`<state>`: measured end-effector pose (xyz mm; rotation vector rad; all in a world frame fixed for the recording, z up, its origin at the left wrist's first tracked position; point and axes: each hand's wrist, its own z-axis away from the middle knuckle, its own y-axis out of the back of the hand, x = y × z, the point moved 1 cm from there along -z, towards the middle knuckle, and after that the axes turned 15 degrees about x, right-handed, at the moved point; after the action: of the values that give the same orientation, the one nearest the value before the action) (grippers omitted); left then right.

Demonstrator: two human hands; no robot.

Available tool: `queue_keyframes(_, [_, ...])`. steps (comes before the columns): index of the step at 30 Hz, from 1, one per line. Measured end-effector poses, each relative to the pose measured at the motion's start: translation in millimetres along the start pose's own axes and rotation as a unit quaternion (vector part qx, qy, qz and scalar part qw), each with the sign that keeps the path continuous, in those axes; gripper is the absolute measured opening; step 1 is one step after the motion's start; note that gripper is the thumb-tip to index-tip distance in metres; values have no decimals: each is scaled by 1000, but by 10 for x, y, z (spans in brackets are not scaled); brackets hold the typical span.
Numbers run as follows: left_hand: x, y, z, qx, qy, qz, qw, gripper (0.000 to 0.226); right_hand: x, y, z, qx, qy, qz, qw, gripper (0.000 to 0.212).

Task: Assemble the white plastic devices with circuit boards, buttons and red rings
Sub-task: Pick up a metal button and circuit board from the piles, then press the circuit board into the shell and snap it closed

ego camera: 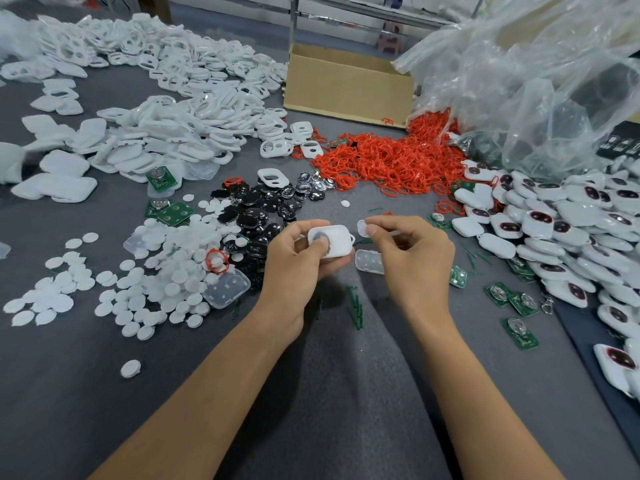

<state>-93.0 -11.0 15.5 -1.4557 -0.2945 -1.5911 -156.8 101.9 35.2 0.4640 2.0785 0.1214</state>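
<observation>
Your left hand (294, 258) grips the white shell (334, 242). Its fingers curl under the shell and its thumb presses on the round hole at the shell's left end. Your right hand (412, 251) pinches a small white button (362, 229) between thumb and first finger.

The shell lies long-ways from left to right between your hands, and its little loop end points at your right hand. The button sits just beside that loop end, a bit higher, and nearly touches the shell. I think the button has to go left across the shell to reach the hole (your thumb covers it, so the thumb may need to lift first).

A clear pad (370, 262) lies on the desk (329, 393) just below your right fingers. Farther out, loose white buttons (156, 282) lie to your left and black buttons (263, 206) lie beyond your hands. Red rings (388, 161) are piled behind those. Green circuit boards (519, 332) lie to your right, and finished devices (554, 230) are heaped at the far right.
</observation>
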Motion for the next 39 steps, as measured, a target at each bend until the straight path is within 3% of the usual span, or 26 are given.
queue_keyframes(4, [23, 13, 13, 1, 6, -6, 1000, 19, 172, 183, -181, 15, 53, 170, 984, 27])
queue_keyframes(8, [26, 20, 9, 2, 11, -14, 1000, 19, 275, 300, -258, -5, 32, 275, 961, 44])
queue_keyframes(11, [17, 7, 12, 10, 6, -26, 1000, 16, 181, 218, -218, -9, 44, 177, 983, 24])
queue_keyframes(15, [-9, 6, 22, 3, -30, -61, 998, 18, 24, -12, -15, -148, -27, 22, 988, 15])
queue_keyframes(18, [-11, 12, 30, -5, -49, -78, 996, 20, 39, -95, 80, -178, -37, 0, 983, 8])
queue_keyframes(25, [-7, 8, 63, -30, -43, -63, 997, 20, 119, -130, 69, -166, -89, -65, 980, 13])
queue_keyframes(39, [-29, 20, 28, 4, -59, -102, 993, 19, 184, -157, 71, -194, -78, -88, 974, 10])
